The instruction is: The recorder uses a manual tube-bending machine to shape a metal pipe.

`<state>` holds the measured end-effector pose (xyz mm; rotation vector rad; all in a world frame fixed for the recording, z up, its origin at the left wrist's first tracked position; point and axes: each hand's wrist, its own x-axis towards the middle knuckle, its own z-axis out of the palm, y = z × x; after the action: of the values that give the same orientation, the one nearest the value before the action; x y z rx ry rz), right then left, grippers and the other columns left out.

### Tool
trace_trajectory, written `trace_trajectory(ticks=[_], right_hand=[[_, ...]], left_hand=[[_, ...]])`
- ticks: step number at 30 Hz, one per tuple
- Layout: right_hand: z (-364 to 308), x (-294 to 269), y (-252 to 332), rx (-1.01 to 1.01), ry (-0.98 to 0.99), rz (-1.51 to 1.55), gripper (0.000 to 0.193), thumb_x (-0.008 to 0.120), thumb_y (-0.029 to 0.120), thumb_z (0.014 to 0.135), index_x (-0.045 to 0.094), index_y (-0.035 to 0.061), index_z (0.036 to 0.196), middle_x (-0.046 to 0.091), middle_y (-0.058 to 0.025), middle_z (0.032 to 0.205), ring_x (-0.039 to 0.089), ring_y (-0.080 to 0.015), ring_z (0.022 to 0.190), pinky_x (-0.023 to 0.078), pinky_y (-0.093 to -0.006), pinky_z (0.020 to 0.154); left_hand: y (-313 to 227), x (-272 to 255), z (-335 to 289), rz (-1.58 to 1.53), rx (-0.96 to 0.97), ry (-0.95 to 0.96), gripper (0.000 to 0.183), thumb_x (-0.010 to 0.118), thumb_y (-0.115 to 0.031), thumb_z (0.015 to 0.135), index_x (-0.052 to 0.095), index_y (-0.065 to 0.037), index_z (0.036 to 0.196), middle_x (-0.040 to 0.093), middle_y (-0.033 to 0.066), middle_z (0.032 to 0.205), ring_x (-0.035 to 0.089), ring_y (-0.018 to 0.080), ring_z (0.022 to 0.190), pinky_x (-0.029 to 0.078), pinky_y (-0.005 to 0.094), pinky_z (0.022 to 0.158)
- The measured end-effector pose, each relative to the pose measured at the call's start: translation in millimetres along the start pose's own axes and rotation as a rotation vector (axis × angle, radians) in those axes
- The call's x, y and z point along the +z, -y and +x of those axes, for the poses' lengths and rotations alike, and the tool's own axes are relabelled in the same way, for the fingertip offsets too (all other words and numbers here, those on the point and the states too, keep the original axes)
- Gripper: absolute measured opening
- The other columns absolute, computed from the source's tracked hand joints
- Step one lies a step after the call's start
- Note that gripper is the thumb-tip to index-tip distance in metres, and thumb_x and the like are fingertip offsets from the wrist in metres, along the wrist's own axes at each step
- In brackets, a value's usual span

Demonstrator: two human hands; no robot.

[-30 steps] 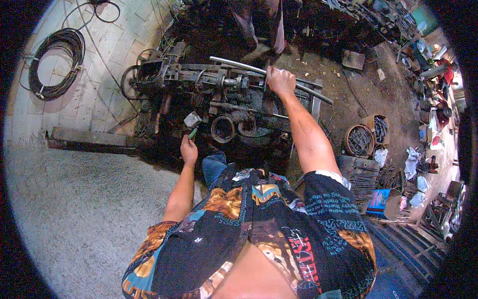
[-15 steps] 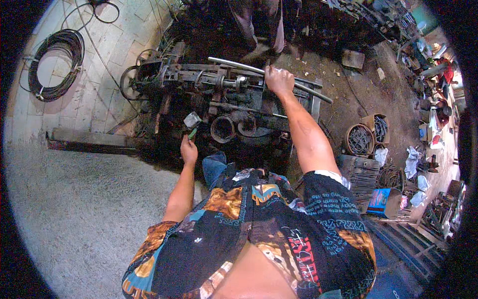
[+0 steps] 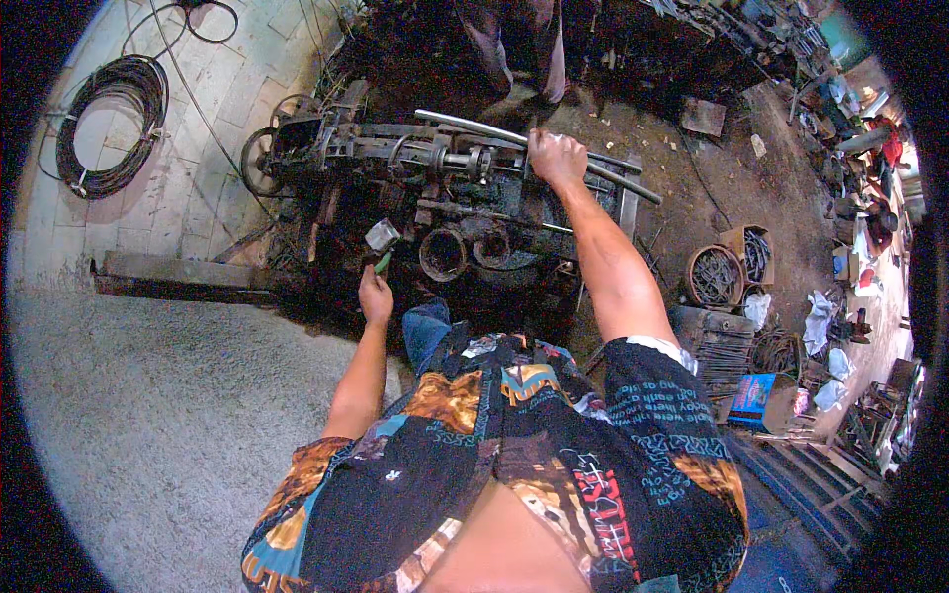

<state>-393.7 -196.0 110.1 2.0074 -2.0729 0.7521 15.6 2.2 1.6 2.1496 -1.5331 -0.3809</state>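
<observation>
My right hand (image 3: 558, 158) is closed in a fist at the long metal rods lying across the top of a dark, greasy machine (image 3: 465, 212). The bright curved rod (image 3: 465, 123) passes under that fist and comes out on its right side. Lower down on the left, the fingers of my left hand (image 3: 375, 296) pinch a small green handle-like piece (image 3: 384, 263). Just beyond it sits a pale, boxy block (image 3: 382, 235); whether the two are joined I cannot tell. A round, rusty ring-shaped opening (image 3: 442, 254) lies to the right of the left hand.
A coil of black cable (image 3: 114, 127) lies on the pale tiles at left. A person's legs (image 3: 514, 49) stand beyond the machine. To the right are a round tub of metal pieces (image 3: 714, 277), a blue box (image 3: 756, 400) and scattered scrap. A beam (image 3: 178, 275) juts out left of the machine.
</observation>
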Motion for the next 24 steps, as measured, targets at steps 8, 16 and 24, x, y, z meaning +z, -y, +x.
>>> trace_trajectory(ticks=[8,16,24], right_hand=[[1.8,1.3,3.1,0.037,0.112,0.008,0.042,0.043,0.038,0.089,0.067,0.0071,0.074,0.066,-0.0170,0.068,0.066,-0.0329,0.064,0.053,-0.0461,0.060],[2.3,-5.6,3.6,0.054,0.129,0.026,0.042,0.043,0.037,0.090,0.067,0.0067,0.073,0.066,-0.0180,0.070,0.066,-0.0333,0.065,0.054,-0.0455,0.062],[1.5,-3.4,3.6,0.020,0.051,0.024,0.040,0.046,0.035,0.089,0.066,0.0068,0.068,0.065,-0.0169,0.065,0.066,-0.0327,0.060,0.053,-0.0455,0.058]], left_hand=[[6.1,4.9,2.0,0.016,-0.012,-0.018,0.037,0.047,-0.008,0.087,0.053,0.008,0.120,0.054,0.0226,0.125,0.050,0.0338,0.118,0.037,0.0360,0.103],[1.8,1.7,-0.3,0.015,-0.021,-0.012,0.037,0.047,-0.007,0.087,0.052,0.008,0.120,0.053,0.0226,0.126,0.050,0.0341,0.118,0.037,0.0359,0.103],[1.7,1.3,-1.7,0.026,-0.013,-0.013,0.038,0.047,-0.007,0.087,0.052,0.007,0.122,0.053,0.0232,0.125,0.050,0.0348,0.118,0.037,0.0364,0.103]])
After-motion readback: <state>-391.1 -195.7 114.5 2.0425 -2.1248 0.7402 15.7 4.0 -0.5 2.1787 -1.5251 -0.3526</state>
